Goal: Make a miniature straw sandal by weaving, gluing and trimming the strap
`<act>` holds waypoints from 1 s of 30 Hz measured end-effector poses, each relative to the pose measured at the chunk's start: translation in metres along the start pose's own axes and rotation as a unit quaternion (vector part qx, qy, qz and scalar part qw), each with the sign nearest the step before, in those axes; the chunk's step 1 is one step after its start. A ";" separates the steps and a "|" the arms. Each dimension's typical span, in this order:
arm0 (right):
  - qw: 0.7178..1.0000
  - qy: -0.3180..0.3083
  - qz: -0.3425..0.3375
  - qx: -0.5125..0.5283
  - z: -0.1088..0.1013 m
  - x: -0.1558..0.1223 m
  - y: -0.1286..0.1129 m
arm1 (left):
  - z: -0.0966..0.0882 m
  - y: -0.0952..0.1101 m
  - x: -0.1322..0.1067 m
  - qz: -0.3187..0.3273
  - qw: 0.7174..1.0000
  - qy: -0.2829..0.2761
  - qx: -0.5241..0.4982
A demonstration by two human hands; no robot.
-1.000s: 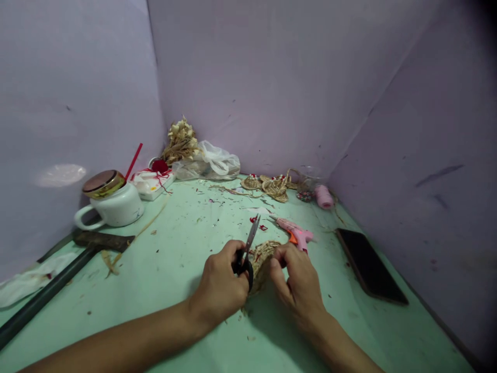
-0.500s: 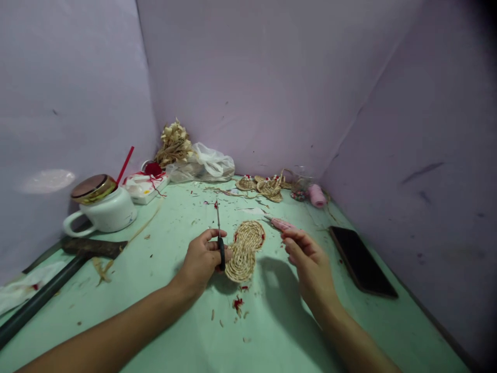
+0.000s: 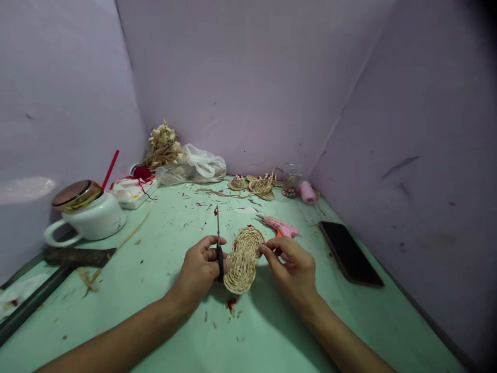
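Observation:
A braided straw piece, shaped like a small slipper sole with two rounded ends, is held up just over the table. My left hand is closed, gripping the piece's left edge with thumb and fingers while black-handled scissors hang on the same fingers, blades pointing away from me. On the other side, my right hand pinches at the upper right edge of the piece. Bits of red show along the rim. Beyond my right hand lies a pink glue gun, its handle partly hidden.
A phone lies at right. At left are a white mug with a lidded jar on it and a hammer. Along the back stand dried flowers, a plastic bag, woven pieces and a pink thread spool.
My right hand has moved left onto the edge of the straw piece, uncovering more of the glue gun. The piece has tilted slightly. The whole view has shifted a little.

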State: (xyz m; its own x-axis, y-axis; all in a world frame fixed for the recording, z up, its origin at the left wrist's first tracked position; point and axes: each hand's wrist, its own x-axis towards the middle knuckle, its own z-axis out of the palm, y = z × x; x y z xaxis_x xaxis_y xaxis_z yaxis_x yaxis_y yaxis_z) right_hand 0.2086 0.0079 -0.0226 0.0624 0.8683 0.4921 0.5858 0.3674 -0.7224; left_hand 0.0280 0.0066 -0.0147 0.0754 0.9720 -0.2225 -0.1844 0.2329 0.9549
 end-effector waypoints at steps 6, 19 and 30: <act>0.966 -0.040 0.151 0.208 0.000 0.008 0.002 | -0.003 -0.003 0.002 -0.013 1.000 -0.014 -0.020; 0.876 -0.194 0.154 0.413 -0.002 0.009 0.006 | -0.016 0.006 0.012 -0.182 0.970 -0.145 -0.074; 0.978 -0.061 -0.111 0.167 -0.008 0.013 0.012 | -0.034 0.042 0.004 0.125 0.926 -0.184 0.305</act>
State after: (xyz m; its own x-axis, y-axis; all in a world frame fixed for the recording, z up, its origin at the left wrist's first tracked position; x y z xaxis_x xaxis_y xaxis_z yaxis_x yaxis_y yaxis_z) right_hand 0.2228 0.0204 -0.0209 -0.1444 0.7803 0.6085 0.2763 0.6223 -0.7324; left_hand -0.0130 0.0214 0.0182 0.4537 0.8912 -0.0049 0.3383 -0.1671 0.9261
